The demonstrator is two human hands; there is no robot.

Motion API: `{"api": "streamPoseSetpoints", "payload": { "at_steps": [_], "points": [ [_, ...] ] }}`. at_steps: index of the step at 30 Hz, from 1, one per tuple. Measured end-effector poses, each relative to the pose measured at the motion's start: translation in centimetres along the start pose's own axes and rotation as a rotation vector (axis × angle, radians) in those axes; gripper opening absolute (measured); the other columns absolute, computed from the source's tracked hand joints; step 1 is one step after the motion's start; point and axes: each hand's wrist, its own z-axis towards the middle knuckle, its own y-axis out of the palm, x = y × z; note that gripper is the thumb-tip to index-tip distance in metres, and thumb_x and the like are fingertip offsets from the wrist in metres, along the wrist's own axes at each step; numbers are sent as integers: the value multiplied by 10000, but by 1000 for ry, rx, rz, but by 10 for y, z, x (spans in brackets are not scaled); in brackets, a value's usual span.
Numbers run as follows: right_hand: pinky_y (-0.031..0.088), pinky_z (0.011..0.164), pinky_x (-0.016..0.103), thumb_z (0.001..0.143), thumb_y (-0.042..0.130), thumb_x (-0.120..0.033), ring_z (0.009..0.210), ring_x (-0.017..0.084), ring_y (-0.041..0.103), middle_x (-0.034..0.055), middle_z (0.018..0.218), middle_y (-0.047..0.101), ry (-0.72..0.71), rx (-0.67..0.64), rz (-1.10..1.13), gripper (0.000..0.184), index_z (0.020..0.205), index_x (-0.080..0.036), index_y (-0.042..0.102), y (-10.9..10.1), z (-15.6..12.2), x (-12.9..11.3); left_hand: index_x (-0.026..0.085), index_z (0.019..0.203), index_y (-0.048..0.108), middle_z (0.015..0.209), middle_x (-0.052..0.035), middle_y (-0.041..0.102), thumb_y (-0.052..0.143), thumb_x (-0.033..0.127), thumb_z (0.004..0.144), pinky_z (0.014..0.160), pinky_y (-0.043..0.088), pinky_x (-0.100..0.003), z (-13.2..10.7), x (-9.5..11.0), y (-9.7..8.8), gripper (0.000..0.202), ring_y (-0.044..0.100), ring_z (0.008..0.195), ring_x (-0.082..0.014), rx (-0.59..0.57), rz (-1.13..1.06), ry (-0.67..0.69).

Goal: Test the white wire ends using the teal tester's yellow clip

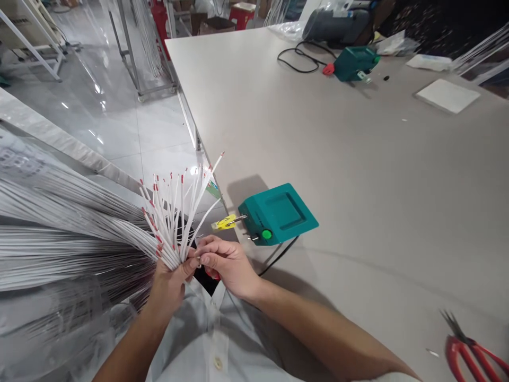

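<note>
My left hand (170, 284) is closed around a bundle of white cables (178, 223), whose tips fan upward and mostly end in red. Close against it, the fingertips of my right hand (230, 265) pinch at the base of the fan; a small end between thumb and finger is too small to name. Just beyond the right hand, at the table's edge, stands a teal device (278, 212) with a green button. A yellow tag (225, 223) sits on a metal rod at its side. Something dark with a bit of red is partly hidden under my hands.
Long grey-white cables (71, 212) hang in thick bundles at my left, partly under plastic. Red-handled scissors (469, 350) lie at the table's lower right. On the far side of the table (358, 175) are a second teal device (353, 63) and a white pad (447, 95).
</note>
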Motion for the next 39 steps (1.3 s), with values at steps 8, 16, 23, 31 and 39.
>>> {"api": "streamPoseSetpoints", "payload": {
  "at_steps": [8, 16, 23, 31, 39],
  "points": [
    [270, 336, 174, 673, 697, -352, 424, 15, 383, -9, 778, 523, 2, -7, 44, 156, 731, -208, 711, -3, 6, 5, 160, 659, 636, 552, 53, 551, 759, 176, 564, 400, 331, -143, -1, -2, 10, 157, 426, 437, -32, 75, -146, -61],
    [288, 352, 182, 697, 676, -354, 435, 25, 377, -13, 743, 516, -2, -9, 7, 157, 744, -208, 708, -5, 6, 4, 151, 674, 611, 561, 41, 544, 759, 210, 552, 388, 326, -162, -2, -4, 14, 201, 433, 442, -50, 108, -114, -64],
    [295, 363, 167, 695, 686, -300, 431, 39, 423, -25, 588, 549, 13, 41, 12, 116, 739, -196, 711, -7, 6, 6, 147, 686, 633, 586, 13, 574, 707, 250, 633, 405, 324, -185, -3, -10, 6, 137, 459, 473, -71, 38, 31, -31],
    [325, 354, 177, 616, 732, -342, 420, 66, 462, -6, 564, 601, 146, 210, -44, 206, 676, -151, 682, -8, 2, 7, 139, 662, 651, 500, 16, 550, 663, 275, 681, 459, 350, -225, -2, -14, -1, 137, 443, 458, -90, 37, 324, 52],
    [372, 400, 219, 689, 666, -379, 418, 80, 438, -20, 532, 566, 150, 206, -114, 224, 755, -164, 662, -14, 2, 11, 135, 676, 652, 496, 29, 500, 649, 279, 697, 462, 358, -215, -3, -17, 15, 145, 435, 468, -86, 74, 195, 39]
  ]
}}
